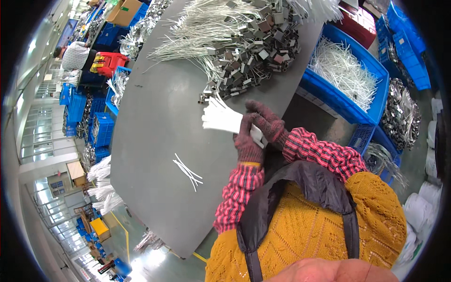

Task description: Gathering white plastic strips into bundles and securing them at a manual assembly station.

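Observation:
Both my hands wear dark maroon knitted gloves and are close together at the table's near right edge. A bundle of thin white strips (221, 117) passes through them, its ends fanned out toward the left. My left hand (249, 144) is wrapped round the bundle, thumb up along it. Just beyond and to the right, my right hand (268, 123) is closed at the bundle's other end, with its fingers bent over it. A few loose white strips (189, 173) lie crossed on the grey table (150, 122), left of my hands.
A large heap of white wires with small grey metal clip-like pieces (253, 51) covers the table's far side. To the right, a blue crate (383, 87) holds many white strips. More white bundles (104, 183) hang past the left edge. A person (77, 56) is at the far left.

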A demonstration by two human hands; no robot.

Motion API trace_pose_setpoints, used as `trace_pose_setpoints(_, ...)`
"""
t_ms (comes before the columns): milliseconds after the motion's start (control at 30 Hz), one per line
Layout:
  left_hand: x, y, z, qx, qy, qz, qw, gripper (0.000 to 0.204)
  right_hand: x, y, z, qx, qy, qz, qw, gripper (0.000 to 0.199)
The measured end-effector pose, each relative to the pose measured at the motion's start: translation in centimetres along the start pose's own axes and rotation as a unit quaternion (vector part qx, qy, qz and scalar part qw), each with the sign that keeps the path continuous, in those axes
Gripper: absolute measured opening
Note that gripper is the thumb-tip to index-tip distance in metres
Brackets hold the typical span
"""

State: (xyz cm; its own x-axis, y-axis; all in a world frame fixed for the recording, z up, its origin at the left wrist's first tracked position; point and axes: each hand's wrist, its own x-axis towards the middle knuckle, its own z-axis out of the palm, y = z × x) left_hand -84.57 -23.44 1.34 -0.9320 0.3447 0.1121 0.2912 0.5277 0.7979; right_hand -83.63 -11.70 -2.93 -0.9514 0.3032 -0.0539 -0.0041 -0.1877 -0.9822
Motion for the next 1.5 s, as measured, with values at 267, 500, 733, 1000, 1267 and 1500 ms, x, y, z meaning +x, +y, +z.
trace_pose_setpoints(267, -9.8, -7.1, -6.0, -0.052, -0.355, -0.28, 0.891, 0.016, 10.3, 3.3, -4.4, -0.463, 0.18, -0.039, 0.867, 0.055)
trace_pose_setpoints(500, -12.0, -9.9, -3.7, -0.297, -0.248, -0.287, 0.876, 0.024, 12.6, 12.3, -14.2, -0.564, 0.17, -0.107, 0.801, 0.046)
trace_pose_setpoints(733, -2.7, -6.6, -1.1, -0.589, 0.048, -0.379, 0.712, 0.022, 0.0, 0.2, -7.9, -0.272, 0.123, 0.079, 0.951, 0.031)
trace_pose_setpoints(1000, 1.5, -2.7, 11.2, -0.474, -0.005, -0.368, 0.8, 0.03, -3.3, -2.9, -10.8, -0.001, 0.096, 0.135, 0.986, 0.025)
trace_pose_setpoints(1267, -2.3, -2.9, 17.3, -0.396, 0.005, -0.152, 0.906, 0.023, -3.6, -3.6, -14.6, 0.027, 0.025, 0.113, 0.993, 0.022)
trace_pose_setpoints(1500, 0.6, -2.8, 17.4, -0.361, 0.069, -0.131, 0.921, 0.023, -5.2, -4.1, -14.6, -0.059, 0.021, 0.119, 0.991, 0.02)
